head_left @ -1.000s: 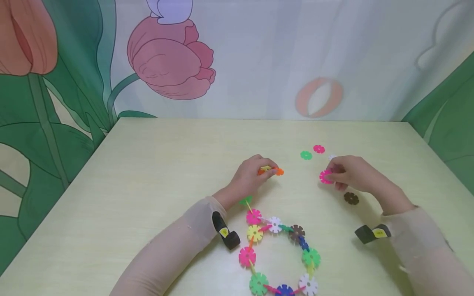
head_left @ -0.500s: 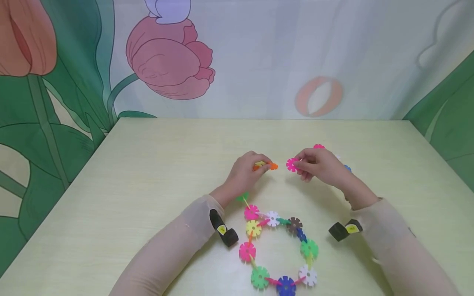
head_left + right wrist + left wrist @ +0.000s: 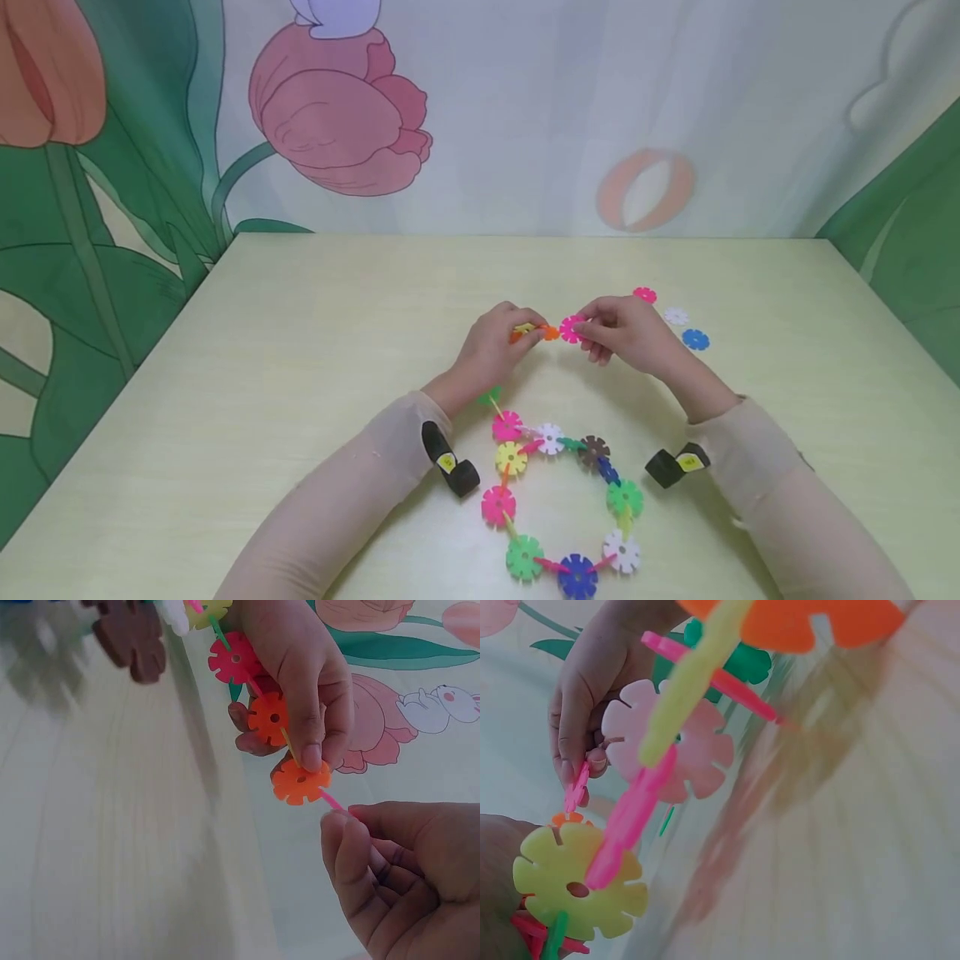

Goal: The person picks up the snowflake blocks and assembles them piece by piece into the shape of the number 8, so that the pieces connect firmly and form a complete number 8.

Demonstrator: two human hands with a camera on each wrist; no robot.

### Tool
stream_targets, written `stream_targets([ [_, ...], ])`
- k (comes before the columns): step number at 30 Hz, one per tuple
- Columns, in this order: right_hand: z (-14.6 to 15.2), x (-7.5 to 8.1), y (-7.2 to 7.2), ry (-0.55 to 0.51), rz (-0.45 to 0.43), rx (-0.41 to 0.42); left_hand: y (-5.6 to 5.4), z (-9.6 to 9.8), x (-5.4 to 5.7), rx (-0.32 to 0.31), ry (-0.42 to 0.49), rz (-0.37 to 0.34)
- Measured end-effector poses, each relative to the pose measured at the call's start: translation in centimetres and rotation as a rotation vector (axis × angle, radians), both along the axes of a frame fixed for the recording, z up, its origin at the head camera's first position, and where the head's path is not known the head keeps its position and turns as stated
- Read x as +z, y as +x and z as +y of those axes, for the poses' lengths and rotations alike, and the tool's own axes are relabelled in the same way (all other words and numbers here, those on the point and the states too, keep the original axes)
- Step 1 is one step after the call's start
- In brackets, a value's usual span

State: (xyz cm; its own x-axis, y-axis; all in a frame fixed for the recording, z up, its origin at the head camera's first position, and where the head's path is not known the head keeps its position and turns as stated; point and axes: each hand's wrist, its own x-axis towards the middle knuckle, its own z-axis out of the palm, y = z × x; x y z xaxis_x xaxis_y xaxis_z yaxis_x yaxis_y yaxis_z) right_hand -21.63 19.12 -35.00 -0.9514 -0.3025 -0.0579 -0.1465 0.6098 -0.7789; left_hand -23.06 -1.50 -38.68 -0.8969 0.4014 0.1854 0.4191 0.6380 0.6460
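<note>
My left hand [image 3: 491,346] pinches an orange snowflake disc [image 3: 300,781] at the end of a linked chain. Opposite it, my right hand [image 3: 626,333] holds a pink snowflake disc [image 3: 569,328] between thumb and fingers. Edge-on in the right wrist view, the pink disc meets the orange one's rim; how deep they interlock I cannot tell. A second orange disc [image 3: 266,718] and a red-pink one [image 3: 234,658] follow along the chain beside my left fingers. From there the chain of coloured discs [image 3: 577,575] loops over the table below my hands.
Beyond my right hand lie loose discs: one pink [image 3: 645,295], one white [image 3: 677,316] and one blue [image 3: 696,339]. Black wrist cameras [image 3: 450,462] sit on both sleeves. A flower-printed curtain [image 3: 510,117] hangs behind the pale table [image 3: 300,333].
My right hand has carried the pink disc leftward until it meets the orange disc. The left hand has shifted only slightly, keeping its pinch.
</note>
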Motion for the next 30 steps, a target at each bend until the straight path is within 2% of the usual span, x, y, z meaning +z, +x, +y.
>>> stream_targets([
  [17,0.2,-0.1,0.1,0.045,-0.026,0.02,0.2,0.1,0.4,0.003,0.0,-0.006],
  [25,0.3,-1.2,-0.4,-0.042,-0.075,0.027,0.2,0.2,0.2,-0.02,0.058,-0.017],
  [30,0.0,-1.6,-0.4,-0.102,-0.116,-0.006,0.3,0.1,0.1,-0.02,0.104,-0.014],
])
